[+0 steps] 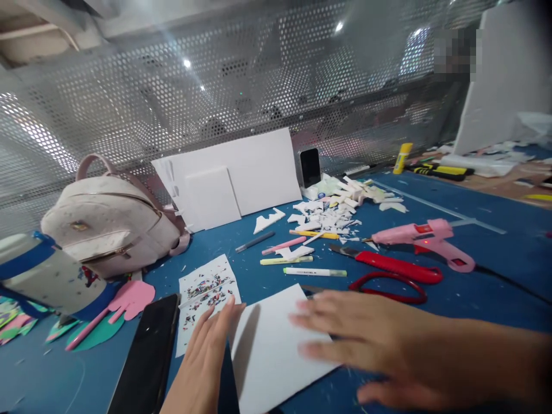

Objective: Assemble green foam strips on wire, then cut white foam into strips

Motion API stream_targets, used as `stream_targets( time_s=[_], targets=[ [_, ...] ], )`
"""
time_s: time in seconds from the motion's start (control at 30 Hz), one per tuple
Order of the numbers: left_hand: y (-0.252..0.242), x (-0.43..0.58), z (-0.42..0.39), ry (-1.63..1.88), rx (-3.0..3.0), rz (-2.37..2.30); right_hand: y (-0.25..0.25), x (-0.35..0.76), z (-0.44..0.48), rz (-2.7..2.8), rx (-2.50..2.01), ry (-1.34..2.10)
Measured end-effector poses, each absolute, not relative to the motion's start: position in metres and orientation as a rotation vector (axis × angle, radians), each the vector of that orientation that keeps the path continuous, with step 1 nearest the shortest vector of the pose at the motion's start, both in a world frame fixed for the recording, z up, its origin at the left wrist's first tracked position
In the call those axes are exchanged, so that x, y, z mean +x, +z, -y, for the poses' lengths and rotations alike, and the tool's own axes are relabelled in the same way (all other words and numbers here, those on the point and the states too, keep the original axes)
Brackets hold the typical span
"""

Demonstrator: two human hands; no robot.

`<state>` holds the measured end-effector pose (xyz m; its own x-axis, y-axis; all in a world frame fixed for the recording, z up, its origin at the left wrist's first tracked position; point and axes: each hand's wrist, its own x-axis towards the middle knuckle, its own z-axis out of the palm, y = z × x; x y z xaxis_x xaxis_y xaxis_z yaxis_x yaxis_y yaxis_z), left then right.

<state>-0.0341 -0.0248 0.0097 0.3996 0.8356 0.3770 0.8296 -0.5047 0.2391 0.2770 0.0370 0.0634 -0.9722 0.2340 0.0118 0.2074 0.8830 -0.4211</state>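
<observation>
A white foam board piece (276,345) lies on the blue table in front of me. My right hand (366,333), a little blurred, is over its right part with fingers stretched out; whether it touches the board I cannot tell. My left hand (207,351) is at the board's left edge, fingers extended, its shadow falling on the board. Left of it lies a white paper (194,305) strewn with small coloured bits, and a black phone (146,356). Just beyond the board are red-handled scissors (388,287), partly hidden, and a red utility knife (397,267).
A pink glue gun (431,238) with a cord rests at the right. Several pens, such as a white marker (314,272), lie ahead, near white scraps (328,215). A large white board (267,172) leans at the back. A backpack (107,218) and a mug (47,276) stand left.
</observation>
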Motion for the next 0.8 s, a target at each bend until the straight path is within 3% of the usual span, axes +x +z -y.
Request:
stream_targets(
  time_s=[0.1, 0.8],
  targets=[
    [0.008, -0.025, 0.022, 0.724, 2.572, -1.530, 0.054, 0.284, -0.037, 2.845, -0.682, 0.691],
    [-0.002, -0.021, 0.025, 0.750, 2.629, -1.503, 0.026, 0.285, -0.048, 2.791, -0.741, 0.719]
  ],
)
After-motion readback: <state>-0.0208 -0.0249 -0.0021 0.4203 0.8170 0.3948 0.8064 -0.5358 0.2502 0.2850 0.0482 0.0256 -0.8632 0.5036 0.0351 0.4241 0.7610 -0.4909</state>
